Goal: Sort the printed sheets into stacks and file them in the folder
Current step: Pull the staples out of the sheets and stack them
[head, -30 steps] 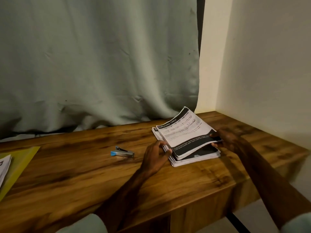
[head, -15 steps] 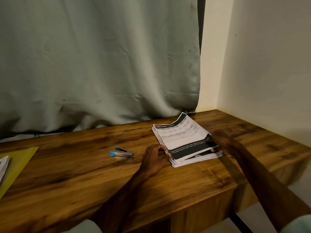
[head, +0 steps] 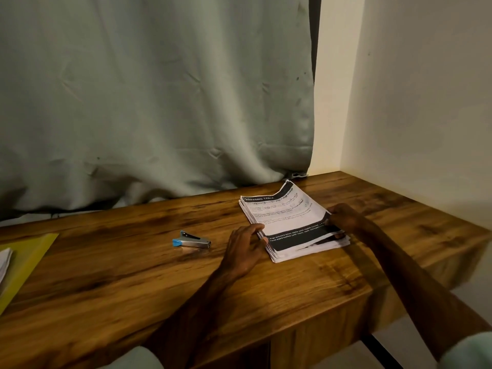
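Yellow folder [head: 32,251], 9 o'clock from stapler [head: 192,240]: cut off by left frame edge, as are loose sheets [head: 4,262] on it. Top sheet [head: 287,217]: small print illegible. Right hand [head: 344,219]: fingertips partly hidden beneath it.

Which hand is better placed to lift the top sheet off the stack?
Probably right: the right hand pinches the top sheet at its lifted right edge; the left hand rests on the left edge of the stack.
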`<state>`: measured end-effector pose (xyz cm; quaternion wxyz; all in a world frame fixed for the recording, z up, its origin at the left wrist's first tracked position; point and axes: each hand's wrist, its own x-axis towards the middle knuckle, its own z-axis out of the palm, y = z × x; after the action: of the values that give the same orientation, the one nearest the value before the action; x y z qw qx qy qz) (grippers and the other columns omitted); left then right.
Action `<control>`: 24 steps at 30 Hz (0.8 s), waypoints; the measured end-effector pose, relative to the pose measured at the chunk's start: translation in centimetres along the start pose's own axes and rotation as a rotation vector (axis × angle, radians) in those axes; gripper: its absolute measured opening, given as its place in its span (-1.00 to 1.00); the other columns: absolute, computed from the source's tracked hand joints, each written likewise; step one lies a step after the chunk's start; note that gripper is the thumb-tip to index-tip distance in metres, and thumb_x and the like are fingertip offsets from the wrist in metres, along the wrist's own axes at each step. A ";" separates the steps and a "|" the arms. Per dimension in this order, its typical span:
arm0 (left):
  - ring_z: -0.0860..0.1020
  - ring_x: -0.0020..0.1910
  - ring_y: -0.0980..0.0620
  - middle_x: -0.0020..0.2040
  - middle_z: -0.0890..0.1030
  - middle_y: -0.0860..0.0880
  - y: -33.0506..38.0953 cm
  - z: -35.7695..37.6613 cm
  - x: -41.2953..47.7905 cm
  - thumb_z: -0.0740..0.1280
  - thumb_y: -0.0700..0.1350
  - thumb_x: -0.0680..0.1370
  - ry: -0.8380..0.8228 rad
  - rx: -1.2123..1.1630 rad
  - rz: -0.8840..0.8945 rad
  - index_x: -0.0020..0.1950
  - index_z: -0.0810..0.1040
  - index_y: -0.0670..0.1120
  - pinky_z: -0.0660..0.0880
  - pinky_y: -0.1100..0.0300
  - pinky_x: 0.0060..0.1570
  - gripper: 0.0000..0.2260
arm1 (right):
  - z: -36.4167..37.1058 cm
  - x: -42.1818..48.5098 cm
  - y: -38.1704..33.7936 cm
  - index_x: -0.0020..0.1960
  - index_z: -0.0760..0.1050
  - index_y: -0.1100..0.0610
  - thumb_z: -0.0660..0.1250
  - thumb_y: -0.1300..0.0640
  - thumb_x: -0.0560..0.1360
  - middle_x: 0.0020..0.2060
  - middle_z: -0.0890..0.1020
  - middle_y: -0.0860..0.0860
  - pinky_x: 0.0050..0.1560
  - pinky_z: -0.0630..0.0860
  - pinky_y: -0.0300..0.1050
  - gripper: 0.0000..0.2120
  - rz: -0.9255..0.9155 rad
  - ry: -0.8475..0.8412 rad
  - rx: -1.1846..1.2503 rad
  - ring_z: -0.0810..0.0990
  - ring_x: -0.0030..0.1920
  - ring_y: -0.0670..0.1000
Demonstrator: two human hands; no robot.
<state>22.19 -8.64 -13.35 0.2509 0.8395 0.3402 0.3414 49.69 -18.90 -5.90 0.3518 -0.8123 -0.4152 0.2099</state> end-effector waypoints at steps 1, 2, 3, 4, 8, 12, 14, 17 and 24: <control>0.41 0.39 0.05 0.38 0.52 0.04 0.1 -0.1 0.0 0.36 0.05 0.62 0.006 0.014 0.011 0.43 0.50 0.09 0.35 0.02 0.44 -0.63 | 0.0 0.0 0.1 0.19 0.57 0.30 0.30 0.30 0.61 0.09 0.63 0.16 -0.27 0.55 -0.16 -0.81 -0.004 -0.007 0.000 0.60 -0.04 0.08; 0.41 0.37 0.05 0.36 0.54 0.03 0.1 -0.1 0.0 0.36 0.05 0.62 0.012 0.026 0.022 0.42 0.52 0.08 0.35 0.03 0.43 -0.64 | 0.1 0.0 0.2 0.20 0.57 0.30 0.30 0.30 0.62 0.10 0.62 0.16 -0.27 0.56 -0.17 -0.81 -0.006 -0.010 0.003 0.60 -0.03 0.08; 0.43 0.35 0.06 0.34 0.56 0.03 0.2 -0.1 0.0 0.36 0.05 0.62 0.017 0.032 0.038 0.40 0.54 0.07 0.35 0.03 0.42 -0.66 | 0.1 0.0 0.3 0.20 0.57 0.30 0.30 0.29 0.62 0.10 0.62 0.15 -0.28 0.56 -0.17 -0.81 -0.007 -0.016 -0.001 0.60 -0.04 0.08; 0.44 0.32 0.08 0.30 0.58 0.04 0.3 -0.1 -0.1 0.36 0.05 0.63 0.017 0.040 0.052 0.37 0.57 0.06 0.34 0.03 0.41 -0.68 | 0.1 0.1 0.4 0.20 0.57 0.30 0.30 0.29 0.62 0.08 0.63 0.15 -0.29 0.56 -0.18 -0.81 -0.008 -0.020 -0.005 0.61 -0.05 0.07; 0.46 0.27 0.12 0.23 0.62 0.09 0.0 0.1 0.1 0.36 0.07 0.61 0.004 0.081 0.088 0.26 0.66 0.06 0.31 0.05 0.39 -0.75 | 0.0 0.8 0.4 0.08 0.63 0.27 0.39 0.25 0.57 -0.03 0.68 0.12 -0.31 0.54 -0.22 -0.87 -0.043 0.018 -0.136 0.63 -0.12 0.02; 0.45 0.27 0.12 0.24 0.61 0.08 -0.1 0.2 0.2 0.37 0.07 0.61 0.004 0.087 0.073 0.26 0.65 0.07 0.32 0.06 0.39 -0.75 | -0.1 1.1 0.5 0.05 0.67 0.21 0.52 0.15 0.48 -0.01 0.70 0.11 -0.24 0.57 -0.18 -0.81 -0.072 0.137 -0.369 0.62 -0.15 0.01; 0.45 0.28 0.11 0.25 0.60 0.06 0.0 0.1 0.2 0.37 0.06 0.61 -0.001 0.088 0.067 0.27 0.65 0.07 0.32 0.06 0.39 -0.74 | 0.1 1.0 0.9 0.10 0.62 0.17 0.55 0.12 0.44 0.00 0.66 0.09 -0.13 0.63 -0.07 -0.73 -0.050 0.177 -0.416 0.60 -0.12 0.03; 0.44 0.30 0.11 0.26 0.60 0.06 0.1 0.1 0.2 0.37 0.06 0.61 -0.002 0.098 0.064 0.29 0.64 0.06 0.32 0.07 0.40 -0.73 | 0.6 0.7 1.5 0.09 0.61 0.16 0.57 0.07 0.43 -0.01 0.65 0.07 -0.19 0.56 -0.12 -0.70 -0.039 0.212 -0.464 0.56 -0.17 -0.02; 0.45 0.29 0.11 0.24 0.61 0.07 0.2 -0.1 0.1 0.38 0.05 0.61 0.001 0.070 0.061 0.28 0.65 0.05 0.33 0.07 0.38 -0.74 | 2.5 -1.0 0.1 0.20 0.58 0.15 0.59 0.20 0.39 0.19 0.62 0.13 0.13 0.62 0.04 -0.59 -0.110 0.371 -0.517 0.59 0.15 0.13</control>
<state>22.26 -8.67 -13.14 0.2109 0.8575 0.3264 0.3372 47.61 -18.78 -7.57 0.2145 -0.8754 -0.4270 -0.0735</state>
